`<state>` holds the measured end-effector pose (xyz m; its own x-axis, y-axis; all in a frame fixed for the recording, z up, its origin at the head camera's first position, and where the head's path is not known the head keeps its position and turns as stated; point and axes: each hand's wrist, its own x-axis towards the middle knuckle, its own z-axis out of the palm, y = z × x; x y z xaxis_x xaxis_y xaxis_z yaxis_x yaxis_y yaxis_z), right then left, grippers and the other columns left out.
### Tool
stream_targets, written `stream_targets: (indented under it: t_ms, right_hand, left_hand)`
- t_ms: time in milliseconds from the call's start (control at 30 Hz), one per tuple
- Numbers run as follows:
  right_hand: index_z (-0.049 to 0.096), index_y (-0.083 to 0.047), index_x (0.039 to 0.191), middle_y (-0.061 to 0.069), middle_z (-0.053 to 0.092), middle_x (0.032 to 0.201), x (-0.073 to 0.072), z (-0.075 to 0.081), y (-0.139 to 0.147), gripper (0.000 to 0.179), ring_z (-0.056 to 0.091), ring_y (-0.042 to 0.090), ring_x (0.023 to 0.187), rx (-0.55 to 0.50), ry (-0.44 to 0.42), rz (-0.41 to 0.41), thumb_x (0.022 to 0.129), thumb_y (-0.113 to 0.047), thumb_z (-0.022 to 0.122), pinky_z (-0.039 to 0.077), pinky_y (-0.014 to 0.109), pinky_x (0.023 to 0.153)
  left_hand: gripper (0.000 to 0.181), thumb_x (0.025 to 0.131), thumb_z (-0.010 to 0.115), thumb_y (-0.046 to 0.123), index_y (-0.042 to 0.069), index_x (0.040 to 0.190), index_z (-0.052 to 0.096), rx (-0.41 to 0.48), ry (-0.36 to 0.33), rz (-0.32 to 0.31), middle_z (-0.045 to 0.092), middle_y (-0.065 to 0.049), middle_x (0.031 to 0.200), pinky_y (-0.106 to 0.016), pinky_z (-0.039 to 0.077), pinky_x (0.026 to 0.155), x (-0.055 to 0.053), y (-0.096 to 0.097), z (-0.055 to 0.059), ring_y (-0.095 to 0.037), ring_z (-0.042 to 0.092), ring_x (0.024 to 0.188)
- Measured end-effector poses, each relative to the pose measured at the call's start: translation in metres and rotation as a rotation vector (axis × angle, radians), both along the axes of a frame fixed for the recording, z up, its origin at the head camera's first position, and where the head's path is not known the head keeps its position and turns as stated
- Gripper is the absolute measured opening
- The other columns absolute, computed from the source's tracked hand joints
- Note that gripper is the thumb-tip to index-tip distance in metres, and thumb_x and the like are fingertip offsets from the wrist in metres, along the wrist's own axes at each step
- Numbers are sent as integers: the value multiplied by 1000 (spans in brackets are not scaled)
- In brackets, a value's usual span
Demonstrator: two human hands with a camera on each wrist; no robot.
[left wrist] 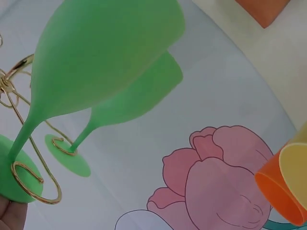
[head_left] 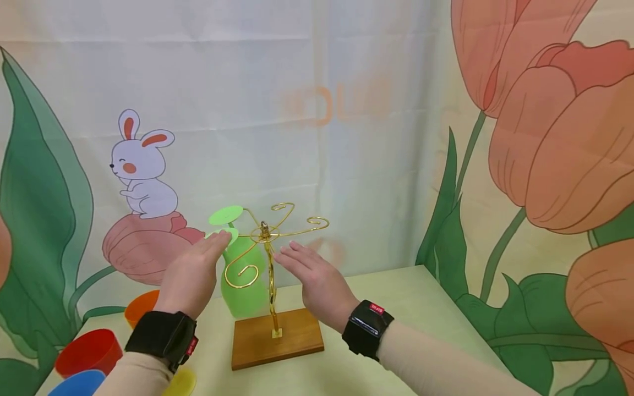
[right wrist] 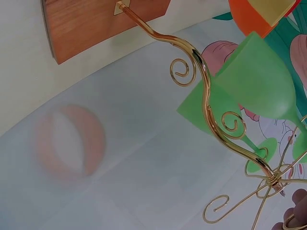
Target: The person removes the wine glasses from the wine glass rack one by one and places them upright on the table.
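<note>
A gold wine glass rack (head_left: 273, 286) rises from a wooden base (head_left: 277, 336), its arms ending in curled hooks. Two green wine glasses (left wrist: 108, 52) hang upside down on its left side, stems in the hooks. My left hand (head_left: 190, 269) has its fingers stretched out, the tips at the foot (left wrist: 19, 175) of the nearer glass; its thumb is hidden. On the other side of the post, my right hand (head_left: 319, 280) is held with fingers extended toward the rack. In the right wrist view, a gold curl overlaps the fingertips (right wrist: 296, 208).
An orange cup (head_left: 141, 307), a red cup (head_left: 90, 352), a blue cup (head_left: 78, 383) and a yellow cup (head_left: 182, 383) stand at the table's left. A printed curtain (head_left: 376, 165) with tulips and a rabbit hangs behind the table (head_left: 391, 300).
</note>
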<state>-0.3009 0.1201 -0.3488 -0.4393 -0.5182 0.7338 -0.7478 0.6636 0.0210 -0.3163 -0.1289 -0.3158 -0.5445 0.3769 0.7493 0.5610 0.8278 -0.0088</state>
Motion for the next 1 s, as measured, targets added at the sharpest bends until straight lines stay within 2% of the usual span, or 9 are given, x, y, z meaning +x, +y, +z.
stream_targets:
  t_ms: [100, 267, 500, 733, 1000]
  right_hand:
    - [44, -14, 132, 3, 46, 130, 1, 1, -1, 70, 31, 17, 128, -4, -2, 5, 71, 21, 39, 26, 27, 103]
    - [43, -14, 132, 4, 46, 130, 2, 1, -1, 70, 31, 17, 128, 4, -1, 6, 71, 20, 37, 26, 27, 103]
    - [43, -14, 133, 3, 45, 131, 0, -1, 1, 70, 31, 18, 128, 7, 8, 7, 72, 19, 36, 27, 27, 103]
    - [43, -14, 133, 4, 45, 131, 0, 1, 1, 69, 31, 18, 128, 7, 20, 5, 72, 19, 36, 28, 28, 102]
    - [42, -14, 134, 4, 44, 132, 0, 1, -1, 70, 31, 19, 128, 19, 11, 16, 72, 20, 38, 27, 28, 103]
  left_hand:
    - [53, 77, 54, -15, 8, 125, 52, -13, -5, -13, 59, -12, 114, -45, 44, 86, 7, -2, -3, -30, 53, 107]
    - [55, 76, 54, -15, 9, 126, 51, -23, 11, -14, 58, -11, 117, -44, 40, 92, 16, -8, -8, -27, 51, 110]
    - [56, 76, 54, -15, 9, 126, 51, -43, 25, -18, 57, -10, 119, -44, 40, 93, 29, -19, -14, -26, 50, 112]
    - [62, 76, 58, -13, 13, 131, 47, 10, -28, 44, 53, -9, 125, -46, 41, 90, 41, -34, -21, -28, 47, 115]
    - [61, 74, 62, -13, 10, 129, 48, 37, -58, 94, 53, -12, 123, -46, 42, 88, 48, -46, -34, -31, 49, 112]
